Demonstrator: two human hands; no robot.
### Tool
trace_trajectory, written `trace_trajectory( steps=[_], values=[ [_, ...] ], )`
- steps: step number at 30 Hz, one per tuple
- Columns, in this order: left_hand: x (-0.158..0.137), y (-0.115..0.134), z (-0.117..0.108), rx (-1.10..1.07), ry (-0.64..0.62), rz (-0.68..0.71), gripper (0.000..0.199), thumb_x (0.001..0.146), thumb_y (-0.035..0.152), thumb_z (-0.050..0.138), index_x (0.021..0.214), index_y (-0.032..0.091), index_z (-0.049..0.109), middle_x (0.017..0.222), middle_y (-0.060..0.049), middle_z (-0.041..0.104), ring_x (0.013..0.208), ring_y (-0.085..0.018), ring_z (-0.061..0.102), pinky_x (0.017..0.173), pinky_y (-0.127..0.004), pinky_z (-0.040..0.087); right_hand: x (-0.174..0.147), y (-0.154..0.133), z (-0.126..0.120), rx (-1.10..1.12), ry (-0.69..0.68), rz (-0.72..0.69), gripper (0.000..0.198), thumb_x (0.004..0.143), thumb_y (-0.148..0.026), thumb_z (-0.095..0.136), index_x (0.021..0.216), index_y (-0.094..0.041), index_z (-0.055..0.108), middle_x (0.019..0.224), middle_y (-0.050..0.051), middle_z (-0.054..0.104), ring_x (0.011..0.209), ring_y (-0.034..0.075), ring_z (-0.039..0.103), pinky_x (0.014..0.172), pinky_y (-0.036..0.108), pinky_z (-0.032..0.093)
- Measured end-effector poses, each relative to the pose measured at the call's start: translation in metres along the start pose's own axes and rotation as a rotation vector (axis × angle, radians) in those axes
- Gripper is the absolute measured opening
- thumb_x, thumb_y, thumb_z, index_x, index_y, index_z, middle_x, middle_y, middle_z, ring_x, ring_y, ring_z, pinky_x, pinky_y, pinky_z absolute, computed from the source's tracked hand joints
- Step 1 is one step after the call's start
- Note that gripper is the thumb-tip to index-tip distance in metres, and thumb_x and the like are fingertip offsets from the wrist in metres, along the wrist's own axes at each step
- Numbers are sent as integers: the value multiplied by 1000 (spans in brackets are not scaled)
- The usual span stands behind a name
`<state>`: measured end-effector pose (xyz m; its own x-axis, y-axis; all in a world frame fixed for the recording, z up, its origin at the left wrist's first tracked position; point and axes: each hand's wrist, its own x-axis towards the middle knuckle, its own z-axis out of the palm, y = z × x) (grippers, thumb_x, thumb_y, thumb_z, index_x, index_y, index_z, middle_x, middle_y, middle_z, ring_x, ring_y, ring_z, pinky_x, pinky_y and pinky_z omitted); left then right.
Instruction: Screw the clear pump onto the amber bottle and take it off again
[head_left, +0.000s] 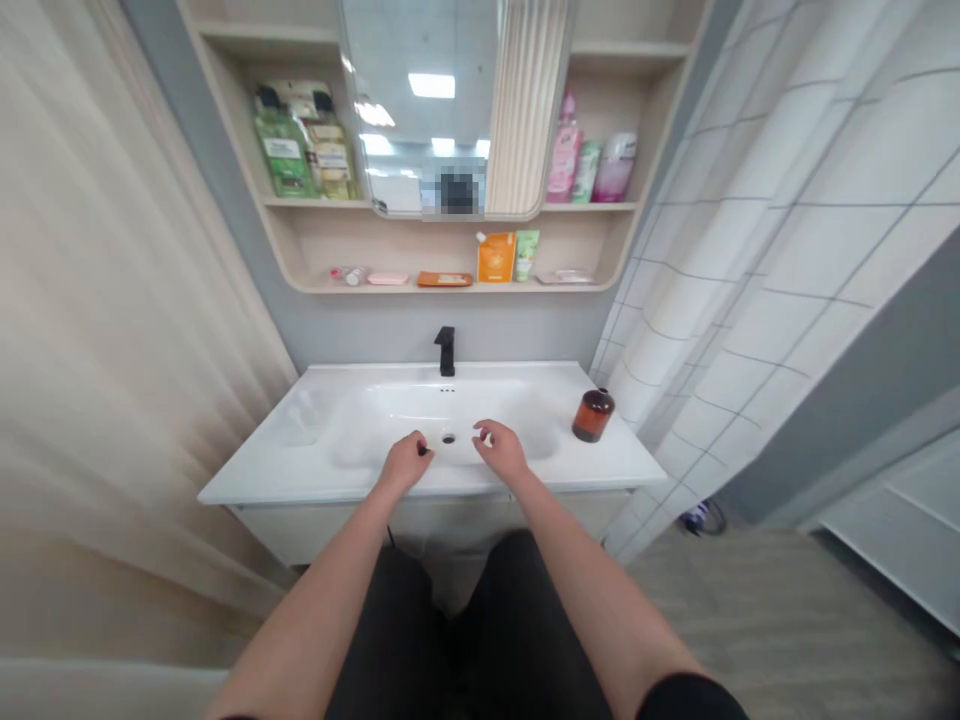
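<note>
My left hand [405, 462] is closed over the front edge of the white washbasin [337, 484]. A small black object [424, 451] pokes out between its thumb and fingers; most of it is hidden, so I cannot tell its kind. My right hand [501, 452] hovers over the basin to the right of the drain [448, 438], thumb and fingers curved and apart, with nothing visible in them. On the counter's right side stands an amber bottle [593, 416], upright, with no pump or cap visible on its neck. Behind the bowl rises a black faucet [446, 351].
A clear tray-like item [304, 415] lies at the counter's left. Above, a shelf unit [330, 222] with a mirror [420, 110] holds green bottles [285, 150], pink bottles [564, 155] and an orange pouch [496, 258]. Curtains [112, 300] hang at left; a tiled wall [712, 280] borders the right.
</note>
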<state>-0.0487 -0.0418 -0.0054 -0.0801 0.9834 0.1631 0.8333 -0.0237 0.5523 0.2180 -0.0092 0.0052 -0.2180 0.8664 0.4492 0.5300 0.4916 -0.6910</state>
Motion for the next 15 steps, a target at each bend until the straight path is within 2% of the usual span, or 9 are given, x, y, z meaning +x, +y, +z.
trace_trajectory(
  steps=[3, 6, 7, 9, 11, 13, 15],
  values=[
    [-1, 0, -1, -29, 5, -18, 9, 95, 27, 73, 100, 23, 68, 97, -5, 78, 89, -22, 71, 81, -30, 46, -19, 17, -48, -67, 398, -11, 35, 96, -47, 67, 120, -22, 69, 104, 8, 72, 90, 25, 65, 93, 40, 56],
    [-1, 3, 0, -31, 3, -27, 11, 94, 29, 75, 99, 23, 68, 97, -5, 79, 91, -23, 72, 82, -30, 46, -33, 54, -112, -184, 824, 152, 61, 89, -61, 74, 130, -19, 61, 122, 15, 66, 113, 32, 63, 105, 50, 54],
    [-1, 4, 0, -31, 2, -29, 11, 94, 30, 75, 99, 23, 68, 97, -6, 79, 92, -23, 72, 82, -30, 46, -35, 69, -132, -205, 901, 216, 76, 84, -65, 78, 139, -17, 56, 133, 18, 62, 123, 35, 61, 110, 53, 52],
    [0, 5, 0, -37, -1, -32, 9, 94, 29, 74, 97, 23, 68, 98, -6, 79, 92, -24, 73, 82, -31, 46, -32, 97, -164, -186, 905, 312, 109, 70, -69, 86, 154, -14, 44, 153, 25, 52, 134, 38, 58, 118, 57, 48],
    [-1, 5, 0, -47, 2, -33, 9, 94, 29, 74, 97, 23, 68, 99, -6, 80, 93, -24, 73, 83, -31, 47, -23, 119, -181, -77, 782, 382, 128, 60, -67, 91, 162, -13, 34, 160, 28, 47, 139, 40, 57, 119, 56, 49],
    [-1, 5, -1, -62, 8, -31, 10, 94, 31, 74, 98, 23, 69, 100, -6, 80, 94, -24, 74, 83, -31, 47, -12, 133, -186, 31, 641, 410, 133, 56, -62, 93, 163, -15, 31, 159, 28, 52, 136, 40, 62, 114, 52, 53],
    [-3, 4, -2, -84, 15, -35, 11, 94, 32, 75, 98, 23, 69, 99, -6, 80, 94, -24, 74, 83, -31, 48, -2, 140, -184, 48, 551, 421, 125, 55, -58, 94, 159, -19, 38, 151, 24, 61, 129, 38, 67, 109, 50, 56]
  ],
)
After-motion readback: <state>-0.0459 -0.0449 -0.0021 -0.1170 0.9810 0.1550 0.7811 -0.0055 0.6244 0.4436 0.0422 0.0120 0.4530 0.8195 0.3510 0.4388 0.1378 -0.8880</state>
